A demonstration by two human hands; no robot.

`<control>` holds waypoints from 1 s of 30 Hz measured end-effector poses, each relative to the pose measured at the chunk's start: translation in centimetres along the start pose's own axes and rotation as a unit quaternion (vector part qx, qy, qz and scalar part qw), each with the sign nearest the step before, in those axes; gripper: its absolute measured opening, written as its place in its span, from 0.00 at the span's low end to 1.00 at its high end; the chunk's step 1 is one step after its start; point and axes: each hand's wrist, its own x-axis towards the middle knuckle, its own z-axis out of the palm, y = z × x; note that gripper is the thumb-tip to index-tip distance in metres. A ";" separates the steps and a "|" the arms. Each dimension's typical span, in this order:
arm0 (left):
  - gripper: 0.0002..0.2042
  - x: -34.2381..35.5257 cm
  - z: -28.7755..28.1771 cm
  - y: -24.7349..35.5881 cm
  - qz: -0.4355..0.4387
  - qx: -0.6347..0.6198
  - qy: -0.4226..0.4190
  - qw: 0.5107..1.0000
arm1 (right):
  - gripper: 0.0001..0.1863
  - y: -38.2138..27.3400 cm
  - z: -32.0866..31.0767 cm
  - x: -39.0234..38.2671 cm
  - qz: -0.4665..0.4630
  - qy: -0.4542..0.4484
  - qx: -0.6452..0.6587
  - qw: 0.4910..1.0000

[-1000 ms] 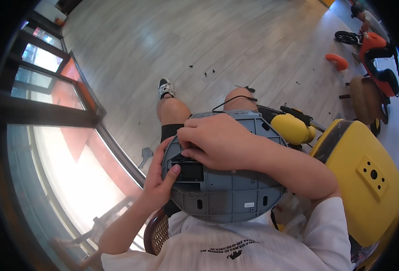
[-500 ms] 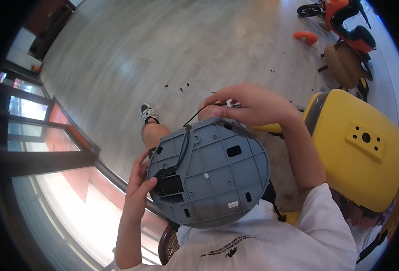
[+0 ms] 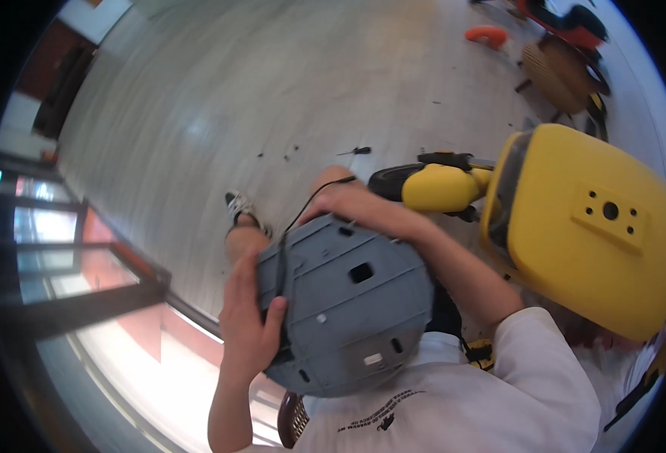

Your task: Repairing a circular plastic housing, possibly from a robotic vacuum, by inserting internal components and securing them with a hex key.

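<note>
A rounded grey plastic cover (image 3: pixel 333 279) with ribs and slots lies over my lap, tilted. A black cable (image 3: pixel 281 264) runs along its left side, and its free end pokes out past the far edge. My left hand (image 3: pixel 251 313) grips the cover's left edge, thumb on top and fingers spread along the side, hiding the dark recess there. At the far edge, my right hand (image 3: pixel 333 204) is closed around the rim beside the cable, its fingertips partly hidden behind the cover.
Right of me stands a yellow scooter-like vehicle (image 3: pixel 589 219). A screwdriver (image 3: pixel 357 151) and several small dark screws (image 3: pixel 287 157) lie on the floor ahead. A wicker stool (image 3: pixel 555 75) and an orange curved part (image 3: pixel 486 35) are farther right. Glass doors (image 3: pixel 84 249) line the left.
My right hand has let go of the cable and come down left onto the cover's far edge. The cover has turned and tilted, and my left hand has shifted farther over its edge.
</note>
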 end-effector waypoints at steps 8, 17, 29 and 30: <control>0.38 -1.6 0.5 -2.7 -0.157 -0.196 0.108 0.962 | 0.36 -2.4 1.6 5.3 0.065 0.035 -0.035 0.997; 0.40 -1.1 0.4 -0.2 -0.197 -0.040 0.108 0.974 | 0.20 3.4 -0.2 3.3 0.148 0.176 0.051 0.972; 0.37 1.7 -0.6 0.3 -0.193 -0.076 0.067 0.976 | 0.21 -5.3 -4.6 3.4 0.038 0.156 0.221 0.962; 0.38 1.7 -0.9 0.3 -0.191 -0.061 0.056 0.978 | 0.23 -7.4 -4.7 3.4 -0.005 0.137 0.187 0.973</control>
